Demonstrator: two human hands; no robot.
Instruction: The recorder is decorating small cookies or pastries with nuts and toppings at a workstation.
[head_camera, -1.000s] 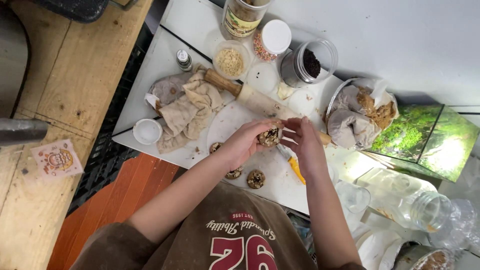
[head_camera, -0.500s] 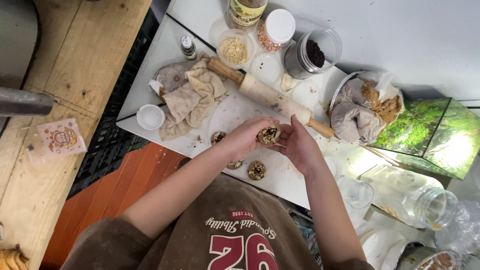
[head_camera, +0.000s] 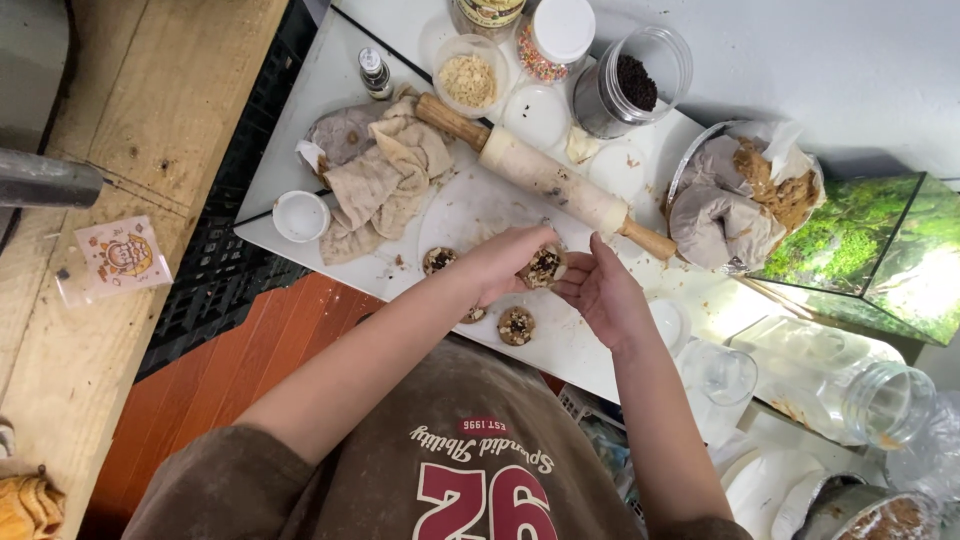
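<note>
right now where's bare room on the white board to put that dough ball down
Bare board lies between the crumpled cloth, the rolling pin and the left hand holding the dough ball. Another patch sits below the right hand, beside the cookie. The far edge, with the jars and the bowl of crumbs, is crowded.

At the left edge of the frame, on the wooden boards, I see a small clear packet (head_camera: 112, 260) with a pale pink sticker and a round orange drawing. At the top middle stands a jar with a dark label (head_camera: 487, 14), cut off by the frame. Left of it, a tiny bottle (head_camera: 376, 75) wears a pale label under a silver cap.
</note>
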